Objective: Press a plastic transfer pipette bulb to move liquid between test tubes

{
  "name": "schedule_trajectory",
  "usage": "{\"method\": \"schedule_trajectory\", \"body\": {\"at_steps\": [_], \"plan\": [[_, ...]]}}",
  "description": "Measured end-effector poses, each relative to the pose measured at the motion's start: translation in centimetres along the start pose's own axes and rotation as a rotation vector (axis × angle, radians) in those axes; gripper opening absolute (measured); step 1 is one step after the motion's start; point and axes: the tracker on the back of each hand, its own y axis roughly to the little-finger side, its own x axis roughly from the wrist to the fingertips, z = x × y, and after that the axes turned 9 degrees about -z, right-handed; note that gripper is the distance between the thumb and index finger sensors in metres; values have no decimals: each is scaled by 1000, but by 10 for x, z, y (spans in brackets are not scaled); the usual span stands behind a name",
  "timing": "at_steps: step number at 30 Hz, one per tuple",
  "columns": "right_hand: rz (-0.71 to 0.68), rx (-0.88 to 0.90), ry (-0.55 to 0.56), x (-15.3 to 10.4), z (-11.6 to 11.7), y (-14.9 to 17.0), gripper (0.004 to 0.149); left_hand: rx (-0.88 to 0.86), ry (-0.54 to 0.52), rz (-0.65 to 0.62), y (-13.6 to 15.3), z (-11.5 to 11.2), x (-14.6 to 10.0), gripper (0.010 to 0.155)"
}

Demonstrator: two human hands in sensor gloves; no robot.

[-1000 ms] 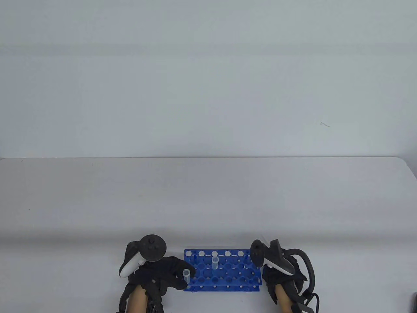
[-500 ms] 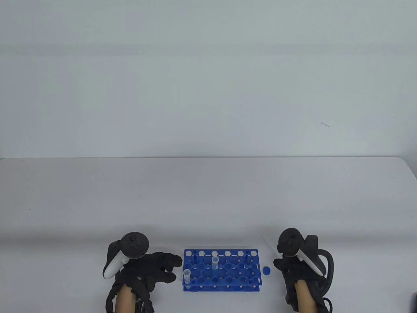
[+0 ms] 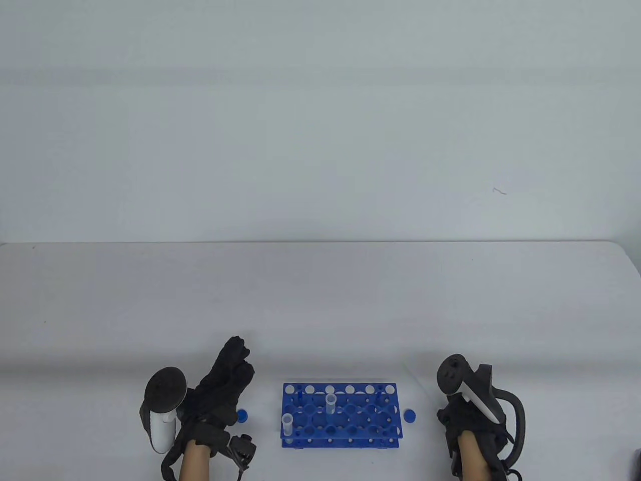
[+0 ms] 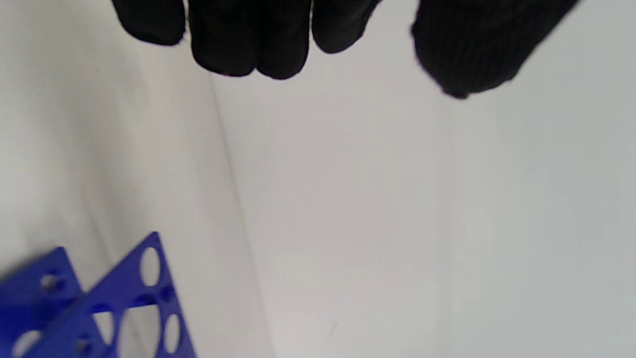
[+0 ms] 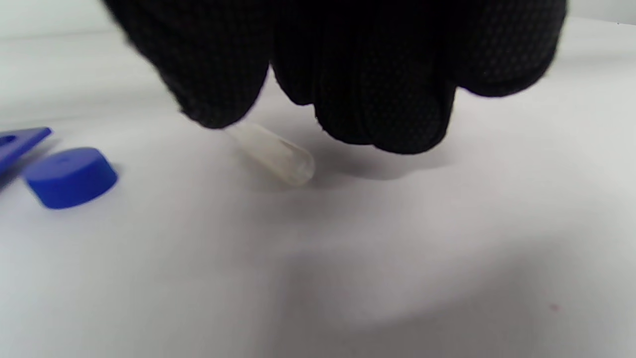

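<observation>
A blue test tube rack (image 3: 340, 416) stands at the table's near edge. It holds two clear open tubes, one near the middle (image 3: 330, 403) and one at the front left (image 3: 287, 426). My left hand (image 3: 238, 355) lies left of the rack with its fingers stretched out, and it holds nothing. In the left wrist view its fingertips (image 4: 248, 49) hang over bare table. My right hand (image 3: 448, 418) is right of the rack, mostly under its tracker. In the right wrist view its fingers (image 5: 387, 124) curl over the clear pipette bulb (image 5: 278, 154), which lies low on the table. One fingertip touches the bulb.
Two blue caps lie on the table, one left of the rack (image 3: 242, 415) and one right of it (image 3: 409, 415). The right cap also shows in the right wrist view (image 5: 69, 176). The rack's corner shows in the left wrist view (image 4: 124, 298).
My left hand let go of the front-left tube, drew away to the left and spread open, uncovering a blue cap. My right hand moved right from the rack with the pipette and lowered.
</observation>
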Motion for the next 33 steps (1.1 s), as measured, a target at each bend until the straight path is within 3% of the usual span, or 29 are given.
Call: {"method": "schedule_trajectory", "body": {"at_steps": [7, 18, 25, 30, 33], "plan": [[8, -108, 11, 5, 9, -7, 59, -80, 71, -37, 1, -9, 2, 88], [10, -319, 30, 9, 19, -25, 49, -39, 43, -22, 4, -7, 0, 87], [-36, -420, 129, 8, 21, -29, 40, -37, 46, -25, 4, -8, 1, 86], [-27, -337, 153, 6, 10, -20, 37, -36, 48, -23, 4, -7, 1, 86], [-37, -149, 188, 3, -2, -9, 37, -37, 46, -22, 3, -8, 0, 85]]}}
